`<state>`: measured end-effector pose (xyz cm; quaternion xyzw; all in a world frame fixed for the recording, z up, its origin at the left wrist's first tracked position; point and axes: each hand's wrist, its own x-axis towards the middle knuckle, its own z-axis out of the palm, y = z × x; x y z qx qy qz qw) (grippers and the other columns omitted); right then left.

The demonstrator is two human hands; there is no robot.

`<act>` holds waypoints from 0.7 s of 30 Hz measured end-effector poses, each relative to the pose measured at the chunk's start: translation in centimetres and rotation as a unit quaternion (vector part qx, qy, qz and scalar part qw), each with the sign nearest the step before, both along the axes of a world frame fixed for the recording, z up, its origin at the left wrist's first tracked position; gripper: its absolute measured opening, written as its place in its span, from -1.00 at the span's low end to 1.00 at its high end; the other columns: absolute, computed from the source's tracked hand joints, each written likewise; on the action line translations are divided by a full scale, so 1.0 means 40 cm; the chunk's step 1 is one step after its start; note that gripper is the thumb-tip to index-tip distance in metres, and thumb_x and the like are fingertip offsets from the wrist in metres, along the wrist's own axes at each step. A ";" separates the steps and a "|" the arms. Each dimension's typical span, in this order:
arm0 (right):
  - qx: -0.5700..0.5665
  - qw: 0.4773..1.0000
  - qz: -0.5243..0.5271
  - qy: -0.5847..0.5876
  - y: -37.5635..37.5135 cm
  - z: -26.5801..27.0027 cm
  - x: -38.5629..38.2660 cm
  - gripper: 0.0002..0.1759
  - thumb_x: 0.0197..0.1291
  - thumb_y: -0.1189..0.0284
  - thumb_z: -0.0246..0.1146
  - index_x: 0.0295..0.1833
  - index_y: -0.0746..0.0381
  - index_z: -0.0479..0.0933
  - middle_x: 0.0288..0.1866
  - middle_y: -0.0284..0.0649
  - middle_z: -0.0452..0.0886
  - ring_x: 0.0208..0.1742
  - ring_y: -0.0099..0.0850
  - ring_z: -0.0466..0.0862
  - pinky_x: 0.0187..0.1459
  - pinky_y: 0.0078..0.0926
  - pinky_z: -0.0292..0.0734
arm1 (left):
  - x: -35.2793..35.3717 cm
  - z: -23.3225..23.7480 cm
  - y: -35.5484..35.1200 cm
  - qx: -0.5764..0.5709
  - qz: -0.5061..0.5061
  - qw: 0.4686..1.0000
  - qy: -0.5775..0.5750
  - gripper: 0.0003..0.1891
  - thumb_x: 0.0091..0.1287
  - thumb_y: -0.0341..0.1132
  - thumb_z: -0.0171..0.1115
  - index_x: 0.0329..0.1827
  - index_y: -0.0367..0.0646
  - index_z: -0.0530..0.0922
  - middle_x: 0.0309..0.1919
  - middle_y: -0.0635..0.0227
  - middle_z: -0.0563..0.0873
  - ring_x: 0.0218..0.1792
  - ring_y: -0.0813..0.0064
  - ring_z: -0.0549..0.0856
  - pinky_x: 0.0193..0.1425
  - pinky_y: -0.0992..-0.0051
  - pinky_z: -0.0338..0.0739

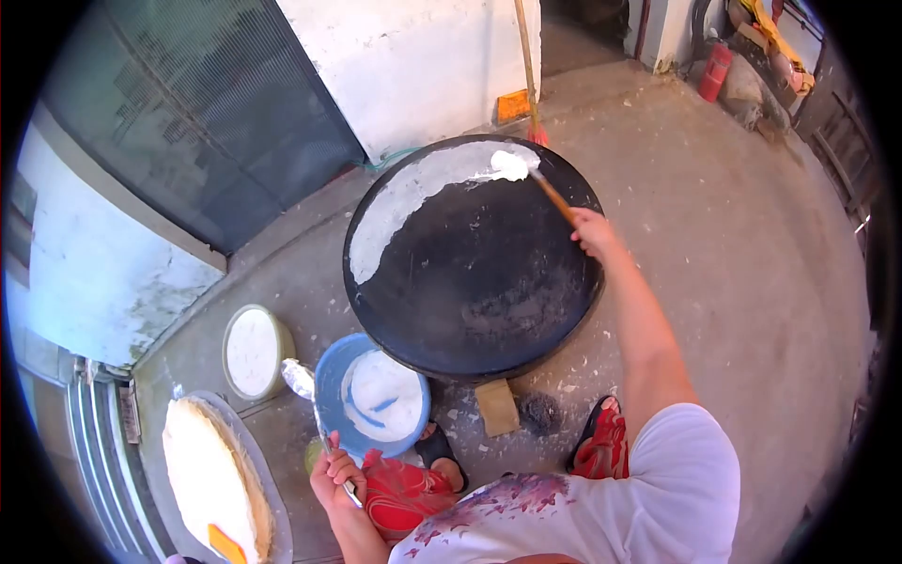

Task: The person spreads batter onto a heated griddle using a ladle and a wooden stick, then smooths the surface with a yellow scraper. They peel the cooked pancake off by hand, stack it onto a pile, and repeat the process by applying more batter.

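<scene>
A large round black griddle [470,273] has a curved band of pale batter [385,226] along its far and left edge. My right hand [594,233] is closed around the wooden handle of a spreading tool [552,195]. A thick white lump of batter [509,165] covers the tool's far end at the griddle's far rim. In my left hand [336,475] is a metal ladle [326,428], its bowl coated white. That bowl hangs beside the left rim of a blue basin [324,385], which holds white batter [385,395].
Left of the basin stands a pale bucket [282,362] with white contents. A stack of thin pale flatbreads [211,475] lies on a round board, an orange scraper [225,543] on top. A broom [528,75] leans behind the griddle. A red cylinder [716,71] stands far right.
</scene>
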<state>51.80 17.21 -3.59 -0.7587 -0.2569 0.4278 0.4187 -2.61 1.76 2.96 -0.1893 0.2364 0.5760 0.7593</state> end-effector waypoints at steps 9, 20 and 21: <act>0.053 0.986 0.047 -0.151 0.033 -0.088 -0.089 -0.69 0.20 0.36 0.01 0.02 0.09 0.54 -0.15 -0.18 0.64 -0.12 -0.38 0.62 -0.10 -0.48 0.47 | 0.032 -0.062 -0.004 -0.053 -0.028 0.998 -0.016 -0.65 0.33 -0.30 -0.12 0.04 -0.37 0.43 -0.56 0.40 0.45 -0.66 0.64 0.37 -0.66 0.67 0.28; 0.066 0.974 -0.001 -0.218 -0.051 -0.132 -0.171 -0.68 0.22 0.32 0.01 0.07 -0.02 0.50 -0.07 -0.13 0.59 -0.01 -0.25 0.58 0.00 -0.35 0.44 | 0.005 -0.056 -0.025 -0.046 -0.027 0.997 0.061 -0.66 0.37 -0.27 -0.18 -0.01 -0.35 0.44 -0.59 0.40 0.43 -0.71 0.65 0.37 -0.73 0.68 0.27; 0.045 0.975 0.049 -0.214 -0.041 -0.074 -0.235 -0.68 0.21 0.30 0.01 0.07 -0.04 0.50 -0.07 -0.16 0.60 -0.01 -0.26 0.58 0.01 -0.36 0.44 | 0.002 -0.058 -0.025 -0.046 -0.028 0.997 0.046 -0.66 0.35 -0.28 -0.16 0.00 -0.34 0.44 -0.58 0.38 0.43 -0.69 0.65 0.36 -0.70 0.67 0.26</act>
